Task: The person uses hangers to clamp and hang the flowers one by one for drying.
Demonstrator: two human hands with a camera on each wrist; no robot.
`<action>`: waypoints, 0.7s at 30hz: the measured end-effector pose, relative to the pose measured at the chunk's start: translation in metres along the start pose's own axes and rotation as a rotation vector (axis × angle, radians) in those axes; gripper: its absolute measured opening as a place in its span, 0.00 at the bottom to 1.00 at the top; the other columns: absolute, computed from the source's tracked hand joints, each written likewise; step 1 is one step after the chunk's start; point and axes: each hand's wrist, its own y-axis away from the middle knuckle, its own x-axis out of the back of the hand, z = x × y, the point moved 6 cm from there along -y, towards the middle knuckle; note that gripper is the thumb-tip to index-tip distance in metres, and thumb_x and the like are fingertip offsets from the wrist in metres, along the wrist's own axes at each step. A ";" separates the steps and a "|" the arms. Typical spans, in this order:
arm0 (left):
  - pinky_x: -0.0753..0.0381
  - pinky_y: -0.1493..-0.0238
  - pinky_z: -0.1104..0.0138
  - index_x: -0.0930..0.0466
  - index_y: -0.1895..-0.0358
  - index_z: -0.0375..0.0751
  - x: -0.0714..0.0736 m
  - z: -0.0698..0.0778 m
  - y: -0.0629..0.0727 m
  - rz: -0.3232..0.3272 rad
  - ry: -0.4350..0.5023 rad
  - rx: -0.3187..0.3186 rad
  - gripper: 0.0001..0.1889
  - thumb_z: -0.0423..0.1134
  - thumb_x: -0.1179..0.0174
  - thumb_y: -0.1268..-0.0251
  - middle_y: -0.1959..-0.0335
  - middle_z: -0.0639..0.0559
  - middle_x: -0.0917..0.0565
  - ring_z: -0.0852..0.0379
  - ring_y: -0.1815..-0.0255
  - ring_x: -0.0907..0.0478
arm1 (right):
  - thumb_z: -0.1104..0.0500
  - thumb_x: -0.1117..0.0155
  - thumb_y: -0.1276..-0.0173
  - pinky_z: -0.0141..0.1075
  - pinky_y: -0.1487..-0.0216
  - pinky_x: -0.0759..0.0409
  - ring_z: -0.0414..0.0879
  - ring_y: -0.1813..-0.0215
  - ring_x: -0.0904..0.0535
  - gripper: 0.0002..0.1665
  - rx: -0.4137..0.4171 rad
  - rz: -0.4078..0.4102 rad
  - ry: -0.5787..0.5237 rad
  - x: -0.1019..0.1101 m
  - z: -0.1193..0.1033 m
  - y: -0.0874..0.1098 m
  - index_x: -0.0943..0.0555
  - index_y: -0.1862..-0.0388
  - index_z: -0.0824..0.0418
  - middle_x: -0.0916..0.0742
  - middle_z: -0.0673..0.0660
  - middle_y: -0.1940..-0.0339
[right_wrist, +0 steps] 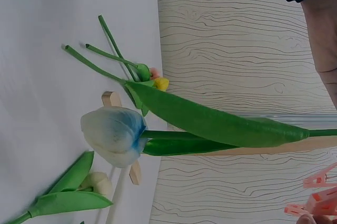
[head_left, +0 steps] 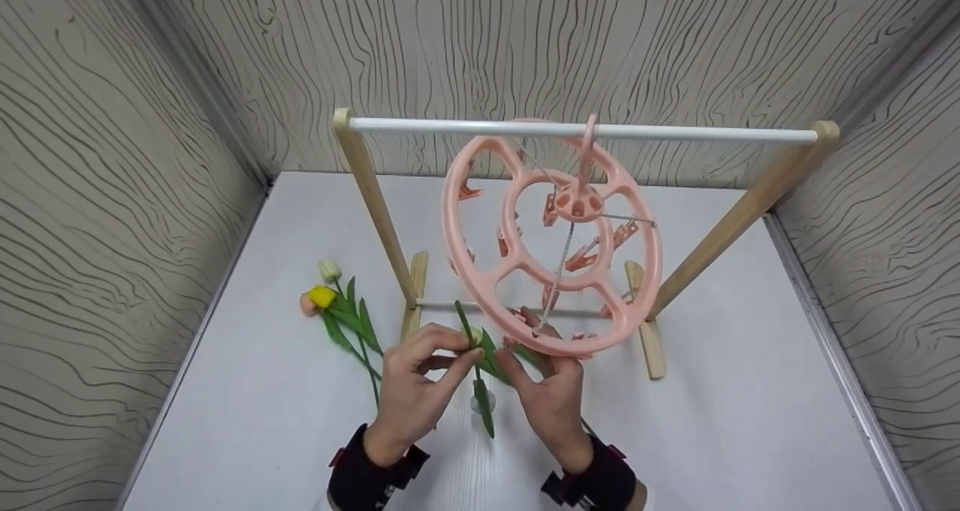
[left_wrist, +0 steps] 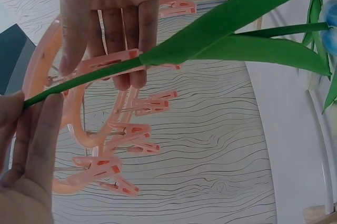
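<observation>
A white-and-blue artificial tulip (right_wrist: 110,135) hangs upside down, its green leaves (left_wrist: 231,34) spreading below the stem. My left hand (head_left: 416,383) pinches the stem near its end between thumb and fingers. My right hand (head_left: 553,402) is at the lower front rim of a pink round clip hanger (head_left: 487,286), thumb in front and fingers behind. In the left wrist view, the right thumb and fingers pinch a pink clothespin (left_wrist: 108,63) on that hanger. The stem passes in front of this clothespin; whether they touch, I cannot tell.
The hanger hooks over a white rod (head_left: 465,127) on a wooden stand (head_left: 375,211). More pink clips (left_wrist: 100,170) dangle from it. Left of the stand lie tulips, one yellow (head_left: 322,296) and one white (head_left: 328,270). Another pale tulip (right_wrist: 97,183) lies under the hanger.
</observation>
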 end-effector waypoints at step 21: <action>0.06 0.64 0.71 0.12 0.60 0.34 -0.004 -0.004 -0.007 0.003 -0.016 0.008 0.09 0.18 0.28 0.38 0.64 0.39 0.11 0.67 0.58 0.11 | 0.82 0.28 0.37 0.27 0.38 0.11 0.33 0.41 0.10 0.24 0.108 0.088 -0.123 0.001 -0.008 -0.003 0.17 0.41 0.78 0.07 0.40 0.43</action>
